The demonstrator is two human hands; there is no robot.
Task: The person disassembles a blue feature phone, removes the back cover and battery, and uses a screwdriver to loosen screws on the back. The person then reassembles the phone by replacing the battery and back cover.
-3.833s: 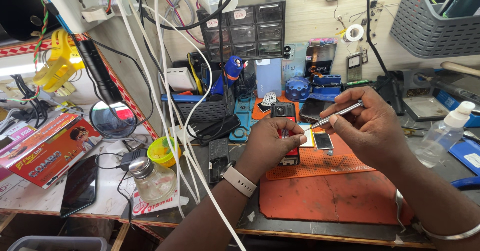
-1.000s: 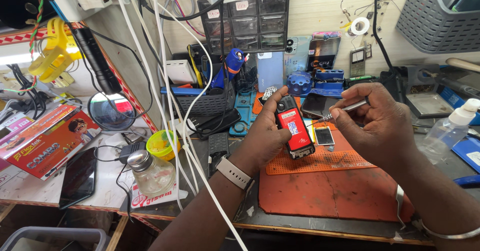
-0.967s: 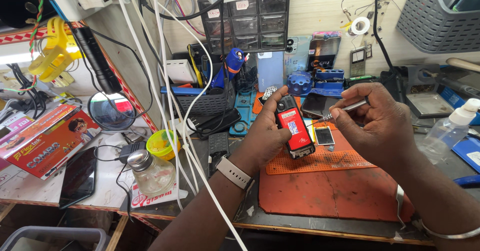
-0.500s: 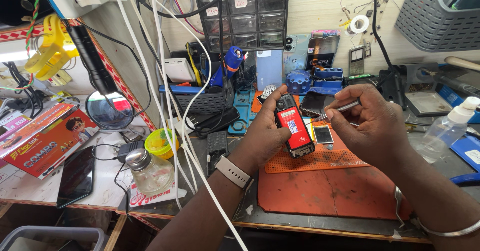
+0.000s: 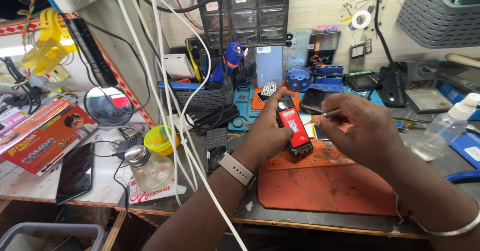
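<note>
White cables [image 5: 170,111] and glass jar [image 5: 148,168] crowd the left; orange mat [image 5: 320,191] lies open

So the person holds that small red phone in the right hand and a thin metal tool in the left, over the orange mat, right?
Not quite: the hands are swapped. The head view shows the left hand holding the small red phone and the right hand holding the thin metal tool, over the orange mat.

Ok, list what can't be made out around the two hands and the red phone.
- Head view: the tip of the metal tool in the right hand is hidden behind its fingers.
- The near side of the red phone is covered by the left hand.
- The small parts on the orange mat are too small to identify.
</note>
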